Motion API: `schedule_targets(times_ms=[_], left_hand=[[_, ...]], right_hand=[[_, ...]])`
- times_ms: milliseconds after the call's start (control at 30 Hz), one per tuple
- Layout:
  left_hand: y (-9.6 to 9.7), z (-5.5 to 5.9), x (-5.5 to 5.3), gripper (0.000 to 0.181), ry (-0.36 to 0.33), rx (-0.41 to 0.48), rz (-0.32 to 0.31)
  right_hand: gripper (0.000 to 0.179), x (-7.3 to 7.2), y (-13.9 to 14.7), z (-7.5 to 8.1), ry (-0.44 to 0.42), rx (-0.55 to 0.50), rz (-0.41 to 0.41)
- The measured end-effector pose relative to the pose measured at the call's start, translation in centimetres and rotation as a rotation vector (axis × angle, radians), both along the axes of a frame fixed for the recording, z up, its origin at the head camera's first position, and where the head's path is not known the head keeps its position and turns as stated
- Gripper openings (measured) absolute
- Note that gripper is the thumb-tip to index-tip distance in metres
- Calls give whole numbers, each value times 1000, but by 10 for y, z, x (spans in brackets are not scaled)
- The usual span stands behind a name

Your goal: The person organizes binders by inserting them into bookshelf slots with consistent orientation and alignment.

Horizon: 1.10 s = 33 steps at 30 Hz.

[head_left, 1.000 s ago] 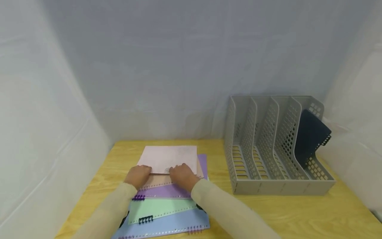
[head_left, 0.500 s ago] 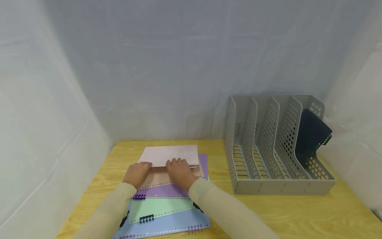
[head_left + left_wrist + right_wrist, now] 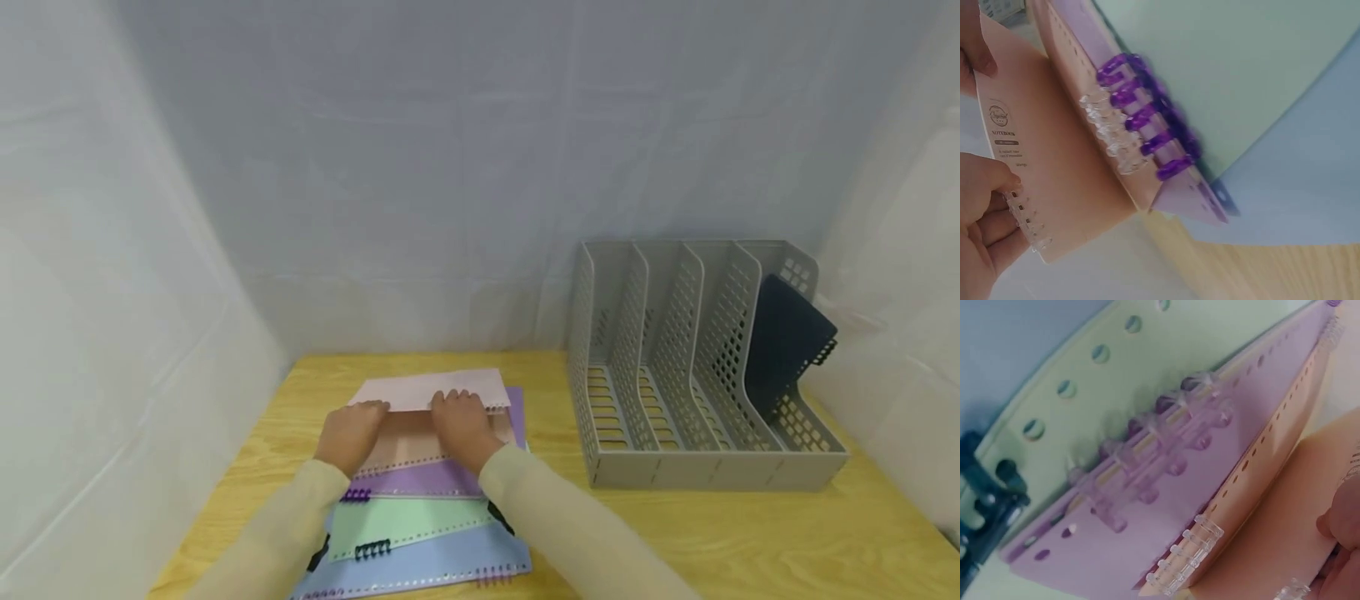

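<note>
My left hand (image 3: 351, 435) and right hand (image 3: 461, 427) pinch the near edge of a pale pink ring notebook (image 3: 420, 388), tilted with that edge raised. In the left wrist view, the left hand (image 3: 985, 219) grips beside its clear rings, and "NOTEBOOK" is printed on the cover (image 3: 1054, 144) facing the camera. The right wrist view has the right hand (image 3: 1342, 534) at the same edge. Beneath lies a fanned pile: a peach notebook (image 3: 405, 442) with clear rings, a purple notebook (image 3: 427, 479), a green notebook (image 3: 408, 521) and a blue notebook (image 3: 450, 554) lowest.
On the right of the wooden table (image 3: 720, 542) stands a grey slotted file rack (image 3: 705, 471) with several compartments. A dark navy notebook (image 3: 783, 342) leans in its rightmost compartment. Pale sheeting (image 3: 420, 167) hangs behind and at both sides.
Both hands have raised the pink notebook's near edge and moved it away from me, so it tilts more steeply. More of the peach notebook beneath now shows.
</note>
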<state>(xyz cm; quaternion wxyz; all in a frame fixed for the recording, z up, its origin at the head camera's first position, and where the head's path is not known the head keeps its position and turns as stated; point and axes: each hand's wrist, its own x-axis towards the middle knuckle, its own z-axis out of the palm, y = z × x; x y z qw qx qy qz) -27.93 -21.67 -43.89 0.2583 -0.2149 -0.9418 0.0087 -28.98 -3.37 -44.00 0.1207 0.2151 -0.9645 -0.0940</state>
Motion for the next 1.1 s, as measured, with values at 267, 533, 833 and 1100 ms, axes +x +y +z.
schedule_targets(times_ms=[267, 533, 833, 1100], left_hand=[[8, 7, 13, 14, 81, 57, -14], [8, 20, 18, 18, 168, 107, -39], [9, 32, 27, 21, 240, 228, -116], [8, 37, 28, 24, 392, 272, -235]], right_hand=[[14, 3, 17, 3, -18, -108, 115], [19, 9, 23, 25, 48, -138, 156], [26, 18, 34, 52, 175, -119, 218], [40, 29, 50, 69, 156, -209, 246]])
